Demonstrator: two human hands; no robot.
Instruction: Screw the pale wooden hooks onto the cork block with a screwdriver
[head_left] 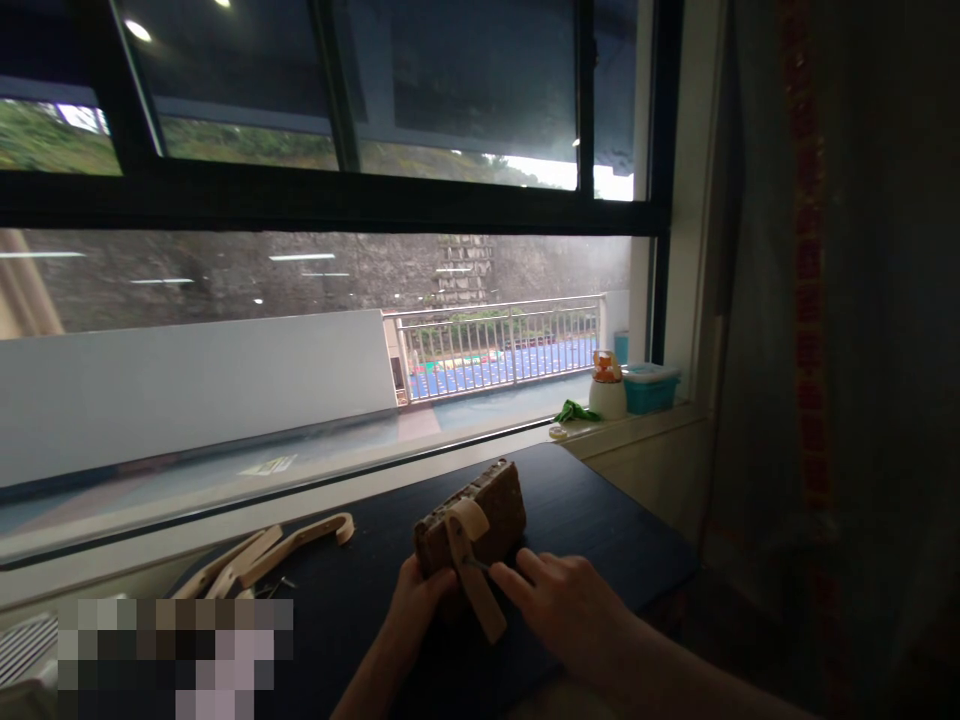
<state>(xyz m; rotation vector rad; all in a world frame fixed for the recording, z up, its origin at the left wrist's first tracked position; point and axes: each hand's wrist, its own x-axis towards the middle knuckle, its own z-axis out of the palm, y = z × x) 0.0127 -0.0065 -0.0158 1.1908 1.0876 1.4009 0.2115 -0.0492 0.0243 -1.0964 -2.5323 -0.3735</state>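
My left hand (pixel 411 605) is closed around the lower left end of a brown rectangular block (pixel 504 505), which it holds tilted above the dark table. Against the block's face lies a light wooden hook (pixel 474 590), a flat strip with a curled top end and holes; my left thumb rests at its edge. My right hand (pixel 559 600) is closed, its fingertips at a small thin metal piece, seemingly a screw (pixel 481 568), at the strip's middle. How the fingers grip it is partly hidden.
More curved wooden hooks (pixel 300 545) lie at the table's left, with small metal pieces (pixel 279 588) beside them. The dark table (pixel 600 530) meets a window sill bearing a white container (pixel 606 400), a teal box (pixel 650 392) and a green cloth (pixel 576 411). A blurred patch covers the lower left.
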